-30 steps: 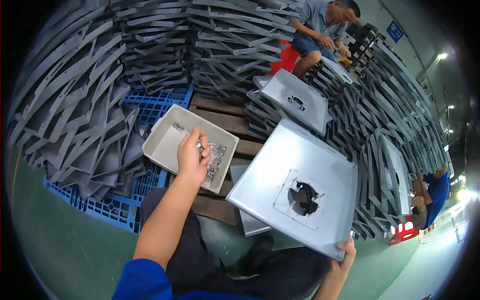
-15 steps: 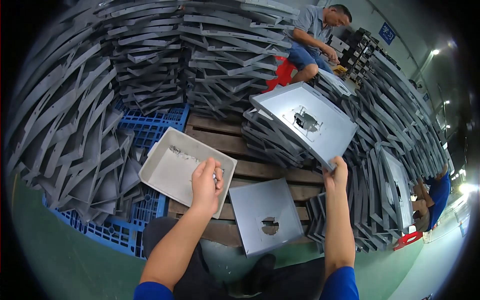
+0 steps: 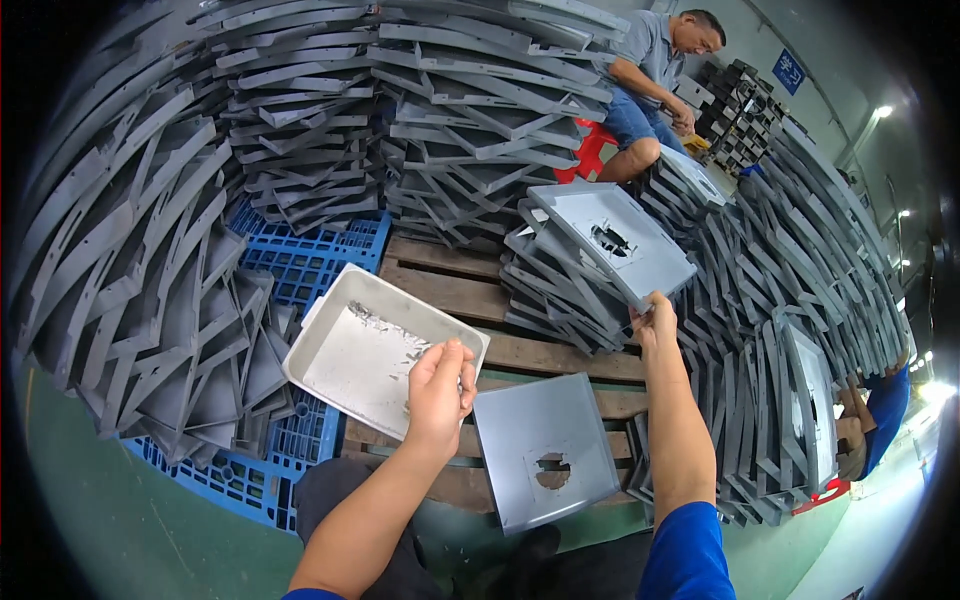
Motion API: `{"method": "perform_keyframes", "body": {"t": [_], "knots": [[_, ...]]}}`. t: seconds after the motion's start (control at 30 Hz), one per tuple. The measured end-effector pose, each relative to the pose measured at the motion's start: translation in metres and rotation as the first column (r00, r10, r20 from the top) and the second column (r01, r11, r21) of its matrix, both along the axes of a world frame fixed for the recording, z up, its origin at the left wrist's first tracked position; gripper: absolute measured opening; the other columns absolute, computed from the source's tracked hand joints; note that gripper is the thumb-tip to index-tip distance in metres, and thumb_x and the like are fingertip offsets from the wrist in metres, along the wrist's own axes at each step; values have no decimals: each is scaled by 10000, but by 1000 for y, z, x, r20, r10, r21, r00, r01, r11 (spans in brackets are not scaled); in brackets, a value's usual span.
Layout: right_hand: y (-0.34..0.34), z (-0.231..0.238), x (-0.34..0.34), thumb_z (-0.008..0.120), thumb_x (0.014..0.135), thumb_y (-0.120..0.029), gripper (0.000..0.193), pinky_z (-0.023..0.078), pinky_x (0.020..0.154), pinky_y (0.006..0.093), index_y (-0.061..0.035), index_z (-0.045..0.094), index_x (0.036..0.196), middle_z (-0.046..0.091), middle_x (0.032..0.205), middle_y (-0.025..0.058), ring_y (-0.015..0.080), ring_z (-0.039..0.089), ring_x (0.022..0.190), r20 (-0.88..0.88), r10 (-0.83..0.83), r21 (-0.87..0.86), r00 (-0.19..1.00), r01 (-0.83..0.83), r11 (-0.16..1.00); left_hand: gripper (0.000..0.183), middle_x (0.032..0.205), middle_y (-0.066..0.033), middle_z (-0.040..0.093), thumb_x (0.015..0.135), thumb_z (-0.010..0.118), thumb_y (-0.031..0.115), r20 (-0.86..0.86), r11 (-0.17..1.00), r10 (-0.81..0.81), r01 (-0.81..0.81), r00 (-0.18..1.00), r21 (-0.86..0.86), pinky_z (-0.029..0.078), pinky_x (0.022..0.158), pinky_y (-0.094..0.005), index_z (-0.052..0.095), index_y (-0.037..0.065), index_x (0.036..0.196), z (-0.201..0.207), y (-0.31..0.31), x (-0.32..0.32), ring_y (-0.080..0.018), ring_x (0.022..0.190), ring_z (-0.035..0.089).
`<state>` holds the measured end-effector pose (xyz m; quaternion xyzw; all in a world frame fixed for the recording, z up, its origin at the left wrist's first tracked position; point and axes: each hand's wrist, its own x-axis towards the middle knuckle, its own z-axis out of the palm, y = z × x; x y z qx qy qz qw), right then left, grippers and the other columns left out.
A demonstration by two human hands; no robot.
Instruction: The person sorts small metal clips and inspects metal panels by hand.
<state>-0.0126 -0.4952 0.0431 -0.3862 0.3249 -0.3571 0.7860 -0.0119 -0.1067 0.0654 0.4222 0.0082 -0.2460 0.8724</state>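
Left hand [image 3: 440, 388] over the near right side of a pale rectangular bin [image 3: 335, 365], fingers curled in tight; cannot tell what, if anything, is inside the fist. Small silvery metal bits [image 3: 375, 318] lie scattered along the bin's far side and toward its right. Right hand [image 3: 655, 322] reaching out to the far right, narrow, gripping the near corner of a grey metal panel [image 3: 648, 240] with a ragged cut-out in its middle. That panel lies tilted atop a stack of like panels [image 3: 565, 290]; cannot tell whether the stack bears its full weight. A second panel [image 3: 515, 425], also with a cut-out, lies near, between the two forearms, on a wooden pallet [image 3: 450, 288]. Left: a tall leaning stack [image 3: 130, 260] of grey panels beside a blue plastic pallet [image 3: 265, 500]. Far side: more high stacks [image 3: 480, 130]. Far right: a co-worker [image 3: 642, 48] seated on a red stool [image 3: 592, 150], hand near a yellow tool [image 3: 697, 143].
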Motion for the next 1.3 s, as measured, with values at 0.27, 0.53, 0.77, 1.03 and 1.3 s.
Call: {"method": "perform_keyframes", "body": {"t": [0.27, 0.53, 0.77, 1.03, 1.3], "knots": [[9, 26, -27, 512, 933, -293, 377, 477, 403, 268, 22, 397, 1106, 615, 811, 175, 218, 658, 603, -647, 61, -355, 760, -371, 858, 229, 607, 17, 471, 1000, 476, 262, 2, 999, -37, 37, 999, -22, 232, 378, -205, 529, 71, 885, -7, -9, -4, -50, 438, 382], [42, 28, -47, 562, 925, -290, 694, 537, 494, 287, 24, 190, 1420, 636, 937, 196, 227, 671, 658, -598, 128, -348, 792, -400, 848, 244, 600, 27, 465, 1004, 466, 271, 9, 997, -71, 70, 997, 44, 230, 378, -207, 530, 73, 877, -14, -13, -14, -45, 435, 376], [42, 20, -23, 539, 896, -166, 294, 530, 460, 281, 11, 419, 1099, 628, 832, 157, 182, 634, 597, -500, 43, -264, 865, -200, 944, 270, 590, 35, 447, 1009, 460, 290, 60, 988, -134, 129, 989, 83, 228, 398, -213, 530, 74, 863, -22, -26, -25, -44, 447, 364], [18, 14, -44, 519, 894, -159, 284, 525, 461, 277, -36, 476, 1146, 623, 790, 106, 149, 593, 555, -483, 12, -305, 876, -181, 935, 242, 608, 31, 461, 1005, 467, 273, 80, 994, -87, 81, 993, 77, 223, 375, -196, 532, 71, 890, -22, -20, -19, -37, 443, 371], [51, 19, -80, 560, 936, -272, 583, 547, 586, 273, -45, 307, 1410, 623, 1052, 152, 170, 639, 749, -431, 76, -194, 899, -174, 965, 268, 615, 32, 456, 995, 481, 315, -65, 992, -127, 126, 990, -19, 241, 394, -206, 528, 81, 875, -23, -17, -20, -50, 462, 377]]}}
